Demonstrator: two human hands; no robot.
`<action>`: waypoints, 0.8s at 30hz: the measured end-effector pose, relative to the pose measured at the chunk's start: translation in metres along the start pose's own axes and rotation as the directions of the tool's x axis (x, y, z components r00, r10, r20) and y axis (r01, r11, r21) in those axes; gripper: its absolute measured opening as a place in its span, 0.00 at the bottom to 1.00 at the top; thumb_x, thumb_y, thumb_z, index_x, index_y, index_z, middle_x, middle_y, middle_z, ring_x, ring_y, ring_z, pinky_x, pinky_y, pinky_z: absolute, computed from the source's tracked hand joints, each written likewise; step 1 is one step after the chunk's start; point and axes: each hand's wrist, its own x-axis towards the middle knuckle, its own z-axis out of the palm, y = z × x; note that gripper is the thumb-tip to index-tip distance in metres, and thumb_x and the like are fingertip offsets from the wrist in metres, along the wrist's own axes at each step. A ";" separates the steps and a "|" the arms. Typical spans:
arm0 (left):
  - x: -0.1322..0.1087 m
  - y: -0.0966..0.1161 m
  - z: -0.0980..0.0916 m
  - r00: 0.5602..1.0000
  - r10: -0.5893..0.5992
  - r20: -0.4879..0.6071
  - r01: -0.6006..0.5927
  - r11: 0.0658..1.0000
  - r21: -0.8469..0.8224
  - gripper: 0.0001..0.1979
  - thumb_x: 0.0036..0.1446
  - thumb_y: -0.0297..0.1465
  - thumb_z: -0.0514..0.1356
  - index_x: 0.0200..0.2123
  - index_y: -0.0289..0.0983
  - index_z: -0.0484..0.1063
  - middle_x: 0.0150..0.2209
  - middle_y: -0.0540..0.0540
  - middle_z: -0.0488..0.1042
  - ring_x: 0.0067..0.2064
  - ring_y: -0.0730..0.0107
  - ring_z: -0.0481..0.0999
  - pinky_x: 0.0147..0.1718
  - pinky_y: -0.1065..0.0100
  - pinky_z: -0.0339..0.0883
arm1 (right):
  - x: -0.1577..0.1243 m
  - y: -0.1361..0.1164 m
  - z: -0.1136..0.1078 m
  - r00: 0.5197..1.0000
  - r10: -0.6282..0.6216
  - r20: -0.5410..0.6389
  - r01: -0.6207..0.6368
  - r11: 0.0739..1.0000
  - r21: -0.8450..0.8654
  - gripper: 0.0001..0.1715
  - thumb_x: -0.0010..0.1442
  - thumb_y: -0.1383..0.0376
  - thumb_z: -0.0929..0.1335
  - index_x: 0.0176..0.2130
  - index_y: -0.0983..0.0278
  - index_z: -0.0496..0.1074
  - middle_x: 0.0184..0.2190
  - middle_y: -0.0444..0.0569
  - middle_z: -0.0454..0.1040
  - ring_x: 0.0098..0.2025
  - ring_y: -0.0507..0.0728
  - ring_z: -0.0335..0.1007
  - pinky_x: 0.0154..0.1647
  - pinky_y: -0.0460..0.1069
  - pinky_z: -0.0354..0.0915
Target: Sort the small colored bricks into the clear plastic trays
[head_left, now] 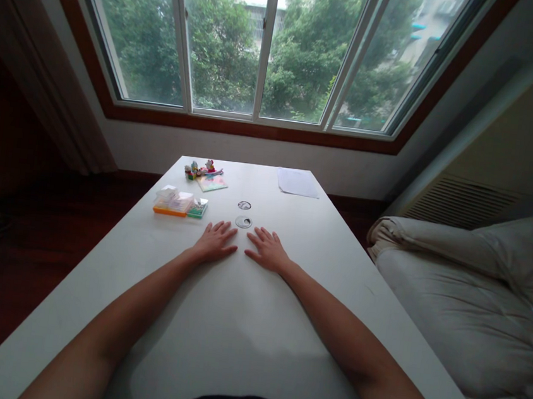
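Note:
Both my hands rest palm down on a white table (273,314), fingers spread and holding nothing. My left hand (215,242) lies left of centre, and my right hand (267,249) mirrors it across a small gap. Just beyond the fingertips is a round, flat piece with a dark outline (244,222). A second, smaller round piece (244,205) lies behind it, apart from the first. Their exact kind is too small to make out. Neither hand touches them.
Left of my left hand stand an orange-based clear box (170,210) and a green box (197,209). Behind them are small colourful figures (203,169) and a patterned card (212,183). White paper (297,182) lies at the back right. A cushioned seat (466,296) is beside the table.

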 end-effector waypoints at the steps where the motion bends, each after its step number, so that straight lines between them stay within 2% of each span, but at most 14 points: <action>1: 0.000 0.000 0.000 1.000 0.001 -0.003 -0.001 1.000 -0.001 0.37 0.62 0.56 0.48 0.69 0.48 0.54 0.73 0.44 0.47 0.72 0.49 0.44 0.68 0.44 0.37 | 0.000 0.000 0.001 1.000 0.000 -0.005 0.000 1.000 -0.002 0.44 0.65 0.37 0.55 0.71 0.53 0.52 0.73 0.50 0.44 0.74 0.66 0.37 0.71 0.66 0.37; 24: 0.002 -0.003 0.004 1.000 0.015 -0.018 -0.016 1.000 -0.020 0.36 0.62 0.56 0.49 0.69 0.48 0.55 0.72 0.43 0.48 0.72 0.47 0.45 0.67 0.42 0.37 | 0.001 0.002 0.003 0.999 -0.009 -0.031 0.009 1.000 0.007 0.42 0.66 0.39 0.57 0.70 0.53 0.53 0.72 0.51 0.46 0.73 0.66 0.39 0.70 0.66 0.38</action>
